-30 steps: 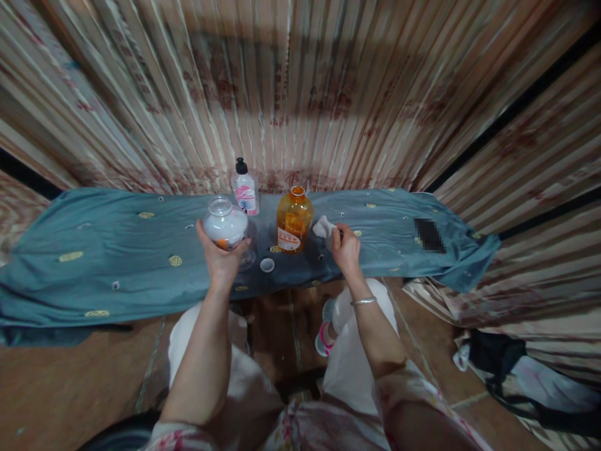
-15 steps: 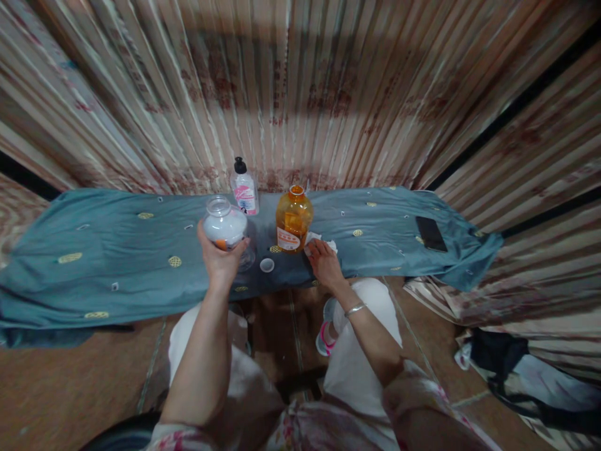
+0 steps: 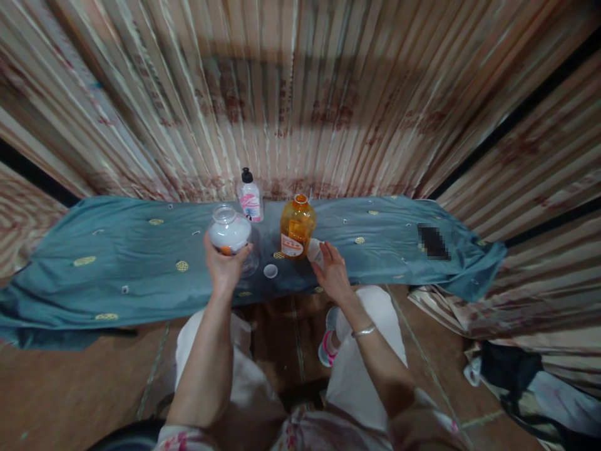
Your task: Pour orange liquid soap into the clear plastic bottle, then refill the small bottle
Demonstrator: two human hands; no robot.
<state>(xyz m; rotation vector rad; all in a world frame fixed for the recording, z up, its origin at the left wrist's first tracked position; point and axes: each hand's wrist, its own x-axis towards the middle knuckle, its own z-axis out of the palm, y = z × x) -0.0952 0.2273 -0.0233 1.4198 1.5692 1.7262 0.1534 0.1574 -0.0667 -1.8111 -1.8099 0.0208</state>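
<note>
**Right hand shifted in beside the amber bottle; left grip unchanged**

Change of state: my right hand point(image 3: 332, 269) is now just beside the lower body of the amber bottle point(image 3: 299, 228), closer in than one second earlier. The white cloth point(image 3: 315, 251) has shifted with it and lies between my fingers and the bottle. The fingers are spread rather than bunched. I cannot tell whether my thumb and fingertips pinch the cloth or only touch it.

Left grip: my left hand point(image 3: 224, 266) remains clamped around the clear bottle point(image 3: 230, 230), thumb on the right side, fingers around the left. The bottle's mouth is uncovered and faces upward. I cannot tell whether its base bears on the surface point(image 3: 145, 250).

Adjacent items: the amber bottle stands upright on the surface, mouth uncovered. A small white cap point(image 3: 270, 271) lies in front, between the two bottles. The pump bottle point(image 3: 250, 202) stands behind the clear bottle, near the curtain point(image 3: 263, 94).

Effect on the work: the right hand is positioned at the cloth and the amber bottle's base, while the left holds the clear bottle. I judge the clearance on the amber bottle's right side to be small; a sideways push there could nudge it.
</note>
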